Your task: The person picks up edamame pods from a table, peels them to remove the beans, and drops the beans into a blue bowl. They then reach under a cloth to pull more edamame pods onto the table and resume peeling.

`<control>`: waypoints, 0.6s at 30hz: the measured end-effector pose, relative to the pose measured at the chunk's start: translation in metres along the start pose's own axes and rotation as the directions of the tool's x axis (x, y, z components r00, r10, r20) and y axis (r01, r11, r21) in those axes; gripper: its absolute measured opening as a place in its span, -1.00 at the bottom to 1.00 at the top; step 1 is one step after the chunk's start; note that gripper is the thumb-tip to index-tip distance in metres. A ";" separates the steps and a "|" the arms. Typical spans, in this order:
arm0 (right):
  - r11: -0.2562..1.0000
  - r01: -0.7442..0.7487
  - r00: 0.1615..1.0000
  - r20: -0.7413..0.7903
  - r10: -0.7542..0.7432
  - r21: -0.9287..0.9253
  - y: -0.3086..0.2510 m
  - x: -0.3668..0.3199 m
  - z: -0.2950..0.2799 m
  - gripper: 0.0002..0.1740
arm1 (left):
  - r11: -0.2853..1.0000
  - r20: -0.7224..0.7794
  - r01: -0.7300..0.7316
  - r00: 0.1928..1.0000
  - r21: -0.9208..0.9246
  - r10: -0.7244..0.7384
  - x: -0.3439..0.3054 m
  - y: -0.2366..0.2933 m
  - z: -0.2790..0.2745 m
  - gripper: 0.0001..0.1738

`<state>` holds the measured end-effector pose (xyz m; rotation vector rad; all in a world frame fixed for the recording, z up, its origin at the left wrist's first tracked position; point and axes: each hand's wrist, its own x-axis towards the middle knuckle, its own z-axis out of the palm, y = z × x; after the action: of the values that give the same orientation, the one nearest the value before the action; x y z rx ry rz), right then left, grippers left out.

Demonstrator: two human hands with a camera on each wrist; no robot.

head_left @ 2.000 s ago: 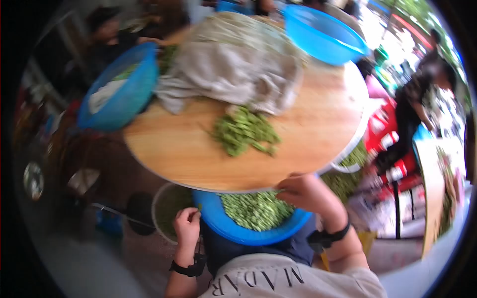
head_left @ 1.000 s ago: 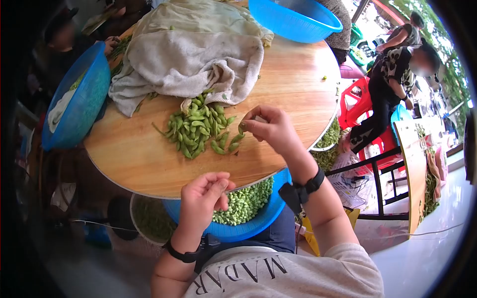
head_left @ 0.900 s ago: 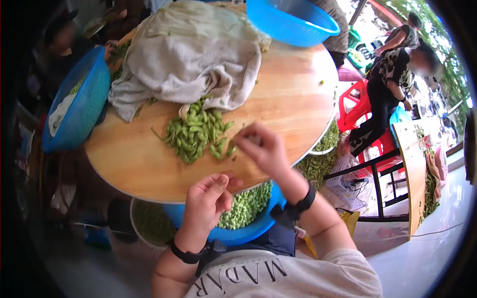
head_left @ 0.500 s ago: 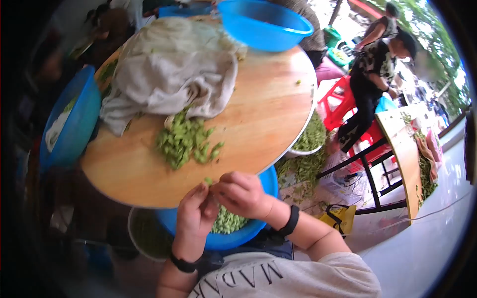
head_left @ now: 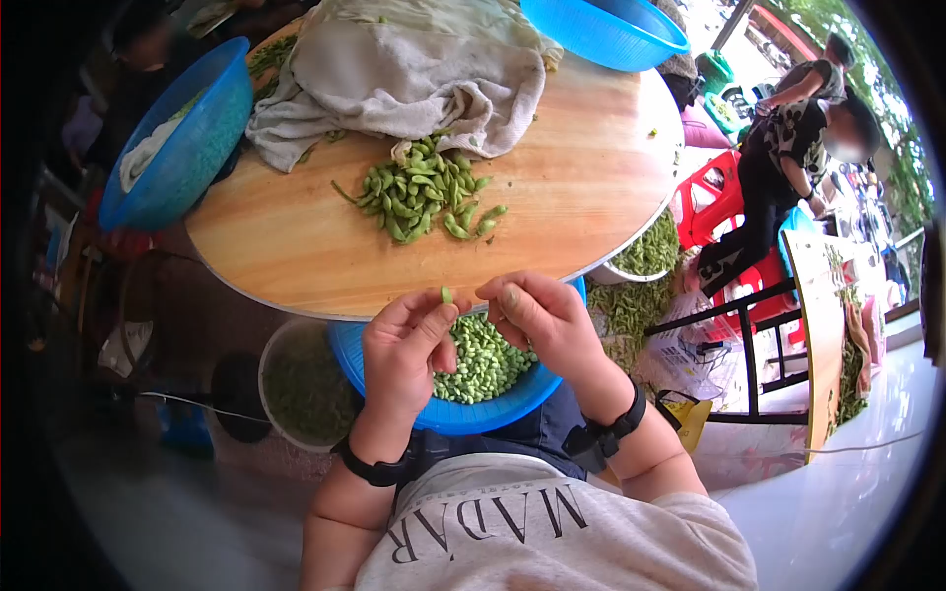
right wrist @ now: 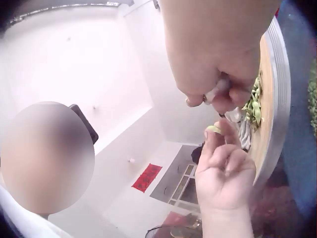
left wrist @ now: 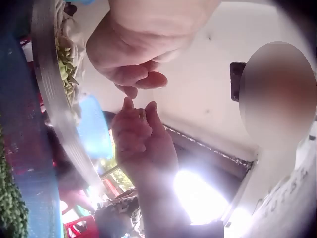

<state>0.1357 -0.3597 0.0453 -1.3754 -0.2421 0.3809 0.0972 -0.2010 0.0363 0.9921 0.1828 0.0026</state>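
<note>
Thumb and forefinger of my left hand (head_left: 404, 350) pinch a green soybean pod (head_left: 446, 295), whose tip stands up at the fingertips. The right wrist view shows the pod (right wrist: 214, 129) between that hand's fingertips too. A small gap away, my right hand (head_left: 542, 315) faces it with fingers curled and thumb close to the forefinger; I cannot tell whether a small bit lies between them. Both hands are above a blue basin (head_left: 463, 422) on the lap, which holds shelled green beans (head_left: 488, 364). Beyond them, a heap of whole pods (head_left: 414, 187) lies on the wooden table (head_left: 325, 266).
A grey cloth (head_left: 394, 89) covers a mound on the table. Blue basins stand at the left edge (head_left: 182, 148) and the far side (head_left: 606, 34). A bucket (head_left: 310, 394) is at lower left. At right are pods in a white tub (head_left: 645, 246), red stools (head_left: 709, 202) and people.
My right hand took a pod from the table's heap and brought it back to the left hand. The hands met, then drew slightly apart, with the left now pinching a pod.
</note>
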 end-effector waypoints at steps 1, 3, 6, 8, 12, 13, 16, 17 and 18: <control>0.999 -0.029 0.998 0.055 0.027 0.031 0.002 0.002 -0.001 -0.67 | 0.995 0.011 -0.031 0.999 0.098 0.030 -0.002 0.001 0.000 -0.85; 0.992 -0.093 0.983 0.167 0.078 0.085 0.008 0.005 -0.005 -0.64 | 0.964 0.020 -0.065 0.998 0.257 0.061 -0.006 -0.001 -0.002 -0.87; 0.987 -0.160 0.963 0.221 0.158 -0.007 0.006 0.005 0.000 -0.59 | 0.828 0.046 -0.181 0.982 0.531 0.185 -0.012 -0.005 -0.004 -0.88; 0.986 -0.157 0.949 0.267 0.167 -0.060 0.008 0.006 0.002 -0.59 | 0.681 0.113 -0.290 0.950 0.672 0.293 -0.014 -0.005 -0.006 -0.88; 0.982 -0.084 0.945 0.300 0.132 -0.169 0.012 0.005 0.005 -0.60 | 0.406 0.283 -0.435 0.879 0.804 0.383 -0.016 -0.003 -0.013 -0.91; 0.977 -0.066 0.946 0.298 0.126 -0.203 0.012 0.005 0.007 -0.60 | 0.348 0.319 -0.455 0.867 0.820 0.383 -0.014 -0.002 -0.013 -0.92; 0.961 -0.047 0.957 0.262 0.121 -0.273 0.009 0.005 0.011 -0.64 | 0.172 0.413 -0.529 0.794 0.831 0.447 -0.015 0.002 -0.008 -0.90; 0.957 -0.041 0.956 0.267 0.121 -0.287 0.012 0.006 0.010 -0.65 | 0.187 0.413 -0.528 0.802 0.829 0.432 -0.016 0.001 -0.006 -0.91; 0.953 -0.064 0.956 0.257 0.143 -0.295 0.012 0.006 0.011 -0.68 | 0.196 0.408 -0.518 0.813 0.833 0.416 -0.017 0.001 -0.006 -0.92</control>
<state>0.1355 -0.3456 0.0357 -1.6209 -0.4696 0.6477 0.0792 -0.1971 0.0361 2.2143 -0.2904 0.4909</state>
